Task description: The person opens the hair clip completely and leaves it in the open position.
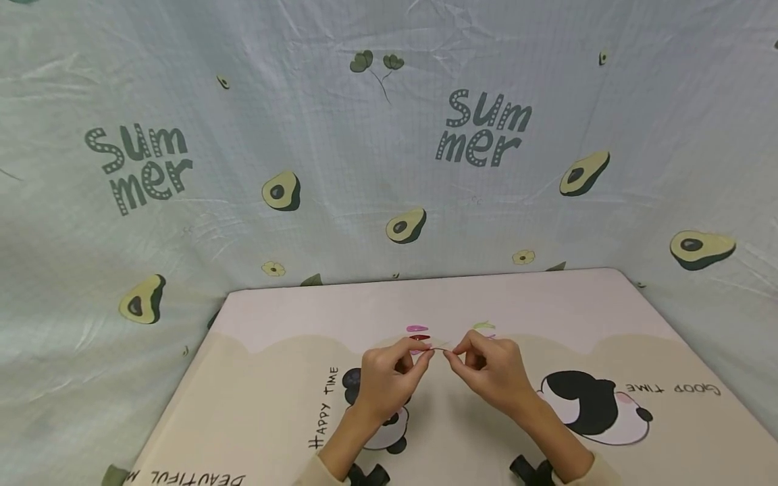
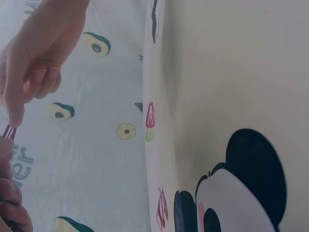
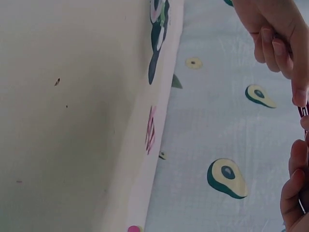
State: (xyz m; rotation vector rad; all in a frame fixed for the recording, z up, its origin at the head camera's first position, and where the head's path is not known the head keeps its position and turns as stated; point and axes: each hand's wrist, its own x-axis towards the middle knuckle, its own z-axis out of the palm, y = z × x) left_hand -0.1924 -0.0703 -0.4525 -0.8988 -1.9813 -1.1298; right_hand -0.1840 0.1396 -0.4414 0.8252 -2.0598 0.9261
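In the head view, your left hand (image 1: pixel 390 378) and right hand (image 1: pixel 494 371) meet over the middle of the table (image 1: pixel 462 445). Each has thumb and forefinger pinched together on one end of a slim dark-red clip (image 1: pixel 438 349), which spans the small gap between them. Just beyond your left hand lie a pink clip (image 1: pixel 417 329) and, on its near side, a red clip (image 1: pixel 420 337); a little more pink shows past your fingertips. Beyond your right hand is a pale green clip (image 1: pixel 483 325), with another bit of pink partly covered. A panda print (image 1: pixel 389 432) sits under your left forearm. At the far side hangs a curtain (image 1: pixel 340 148) with avocado prints.

In the left wrist view, your right hand's thumb and finger close on the dark-red clip, slotted lengthwise; your left hand is cut off by the edge.

In the right wrist view, both hands again meet at the clip, raised above the tabletop, your right hand mostly cropped.
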